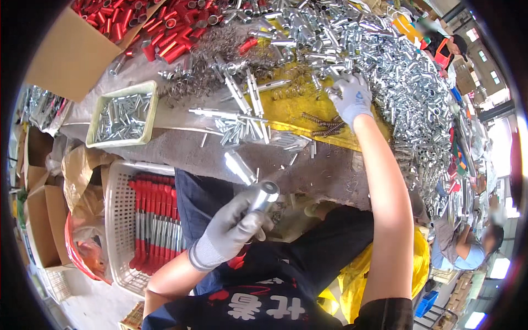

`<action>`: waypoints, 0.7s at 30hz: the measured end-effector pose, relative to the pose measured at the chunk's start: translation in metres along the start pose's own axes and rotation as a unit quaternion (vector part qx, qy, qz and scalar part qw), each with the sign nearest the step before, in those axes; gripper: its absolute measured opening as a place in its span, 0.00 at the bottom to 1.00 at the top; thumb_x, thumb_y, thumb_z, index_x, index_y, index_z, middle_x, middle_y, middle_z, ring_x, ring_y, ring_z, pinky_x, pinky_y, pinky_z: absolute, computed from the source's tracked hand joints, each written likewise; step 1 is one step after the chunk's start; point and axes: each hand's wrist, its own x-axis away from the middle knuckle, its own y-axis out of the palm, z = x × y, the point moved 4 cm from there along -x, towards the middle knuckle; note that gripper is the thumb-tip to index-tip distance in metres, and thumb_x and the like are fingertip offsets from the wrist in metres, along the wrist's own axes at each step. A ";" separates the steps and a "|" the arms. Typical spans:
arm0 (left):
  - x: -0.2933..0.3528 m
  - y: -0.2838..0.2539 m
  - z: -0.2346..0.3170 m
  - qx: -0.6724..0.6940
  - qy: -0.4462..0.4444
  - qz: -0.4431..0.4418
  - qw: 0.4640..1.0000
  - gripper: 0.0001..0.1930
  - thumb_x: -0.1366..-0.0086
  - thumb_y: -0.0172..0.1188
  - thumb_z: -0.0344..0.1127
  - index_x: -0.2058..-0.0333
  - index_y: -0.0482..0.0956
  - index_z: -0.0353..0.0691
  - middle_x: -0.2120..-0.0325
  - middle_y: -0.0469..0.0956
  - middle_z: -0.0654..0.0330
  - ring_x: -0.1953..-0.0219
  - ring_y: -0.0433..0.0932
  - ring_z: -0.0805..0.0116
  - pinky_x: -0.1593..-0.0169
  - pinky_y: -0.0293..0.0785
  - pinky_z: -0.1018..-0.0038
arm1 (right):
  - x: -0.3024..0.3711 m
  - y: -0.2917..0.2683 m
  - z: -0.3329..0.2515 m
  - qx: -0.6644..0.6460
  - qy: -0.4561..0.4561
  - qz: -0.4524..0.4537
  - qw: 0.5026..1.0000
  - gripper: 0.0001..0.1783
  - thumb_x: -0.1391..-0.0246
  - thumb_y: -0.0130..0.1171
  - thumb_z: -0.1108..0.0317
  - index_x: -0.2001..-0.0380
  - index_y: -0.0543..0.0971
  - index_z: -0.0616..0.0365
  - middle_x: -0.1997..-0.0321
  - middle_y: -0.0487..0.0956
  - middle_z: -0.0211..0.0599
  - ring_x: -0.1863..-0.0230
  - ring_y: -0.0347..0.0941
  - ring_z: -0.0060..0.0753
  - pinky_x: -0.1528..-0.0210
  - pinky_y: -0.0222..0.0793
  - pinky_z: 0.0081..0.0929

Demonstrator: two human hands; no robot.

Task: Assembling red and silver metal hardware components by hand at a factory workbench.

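Observation:
My left hand (231, 225), in a grey work glove, is closed around a short shiny metal sleeve (266, 193) with a round hole in its end. It holds the sleeve up in front of my lap, below the bench edge. Farther off, my gloved right hand (352, 98) reaches over the yellow sheet (283, 110) at the rim of a large heap of silver metal parts (401, 88). Its fingers are apart and touch the near parts; nothing shows in them. Dark coil springs (328, 125) lie just below that hand. Slotted metal tubes (254, 93) lie left of it.
A pale plastic tray (148, 124) of metal pins stands at the left. Below it, a white basket (117, 220) holds red-and-silver rods (157, 220). A cardboard box (71, 52) and red tubes (176, 33) are at the far left. Another person (467, 247) sits at the right.

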 end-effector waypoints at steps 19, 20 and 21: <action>0.019 0.028 0.018 -0.443 0.167 -0.052 0.879 0.35 0.43 0.64 0.37 0.39 0.60 0.35 0.59 0.77 0.47 0.60 0.78 0.49 0.56 0.74 0.67 | 0.217 -0.126 -0.070 -0.343 -0.399 -0.047 0.849 0.17 0.54 0.61 0.67 0.59 0.74 0.50 0.68 0.77 0.36 0.66 0.73 0.46 0.62 0.65 0.41; 0.018 0.029 0.021 -0.466 0.152 -0.037 0.871 0.37 0.45 0.65 0.34 0.38 0.59 0.36 0.60 0.77 0.47 0.61 0.78 0.49 0.58 0.75 0.66 | 0.216 -0.122 -0.073 -0.357 -0.390 -0.030 0.848 0.17 0.54 0.62 0.66 0.58 0.73 0.50 0.69 0.77 0.36 0.66 0.74 0.46 0.64 0.65 0.40; 0.016 0.028 0.022 -0.459 0.159 -0.036 0.873 0.39 0.47 0.66 0.32 0.38 0.58 0.36 0.60 0.77 0.47 0.62 0.79 0.50 0.60 0.75 0.66 | 0.214 -0.120 -0.074 -0.367 -0.382 -0.011 0.848 0.18 0.54 0.62 0.66 0.58 0.72 0.50 0.69 0.78 0.36 0.66 0.75 0.45 0.65 0.66 0.39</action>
